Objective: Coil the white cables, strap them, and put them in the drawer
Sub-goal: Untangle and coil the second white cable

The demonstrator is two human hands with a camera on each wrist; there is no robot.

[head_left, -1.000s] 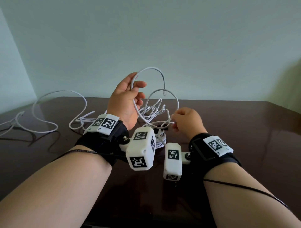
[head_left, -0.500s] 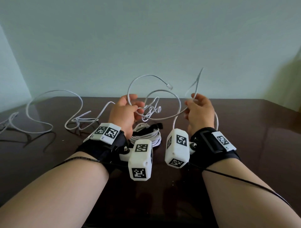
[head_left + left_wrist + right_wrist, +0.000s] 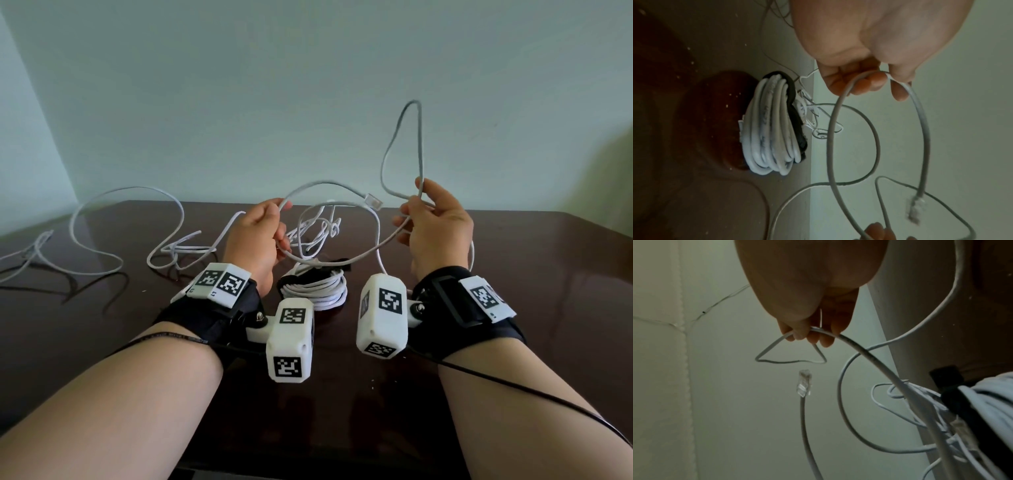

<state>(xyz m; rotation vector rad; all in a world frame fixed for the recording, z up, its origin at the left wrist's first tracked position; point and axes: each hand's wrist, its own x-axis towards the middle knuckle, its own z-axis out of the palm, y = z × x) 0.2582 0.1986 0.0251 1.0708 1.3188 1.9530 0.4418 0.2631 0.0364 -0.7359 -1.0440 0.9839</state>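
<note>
**Me:** Right hand (image 3: 435, 226) has swung up and out to the right since a second ago, dragging a tall narrow loop of the white cable (image 3: 342, 255) with it. Left hand (image 3: 255, 236) has dropped from head height to just above the desk (image 3: 513, 308).

**Q:** What's each hand holding?

**Me:** Both clenched on the same cable. Left pinches it near the plug end, so the clear connector (image 3: 373, 202) sticks out free between my hands. Right has fingers curled round two crossing strands at the base of the raised loop.

**Q:** Why spread apart?

**Me:** My read: I'm sizing a coil turn. Holding the span open keeps the loop from collapsing into the tangle (image 3: 322, 229) behind.

**Q:** Pose?

**Me:** Forearms roughly parallel, wrists raised, both hands off the desk. Right hand sits higher than left.

**Q:** Rest of the cables?

**Me:** One finished bundle (image 3: 317, 286) with a black strap (image 3: 308, 270) lies on the desk between my wrists. Another loose cable (image 3: 130, 219) sprawls far left, well apart. Drawer isn't in view.

**Q:** Risk?

**Me:** Probably the trailing slack snagging in that tangle when I pull the next turn.
</note>
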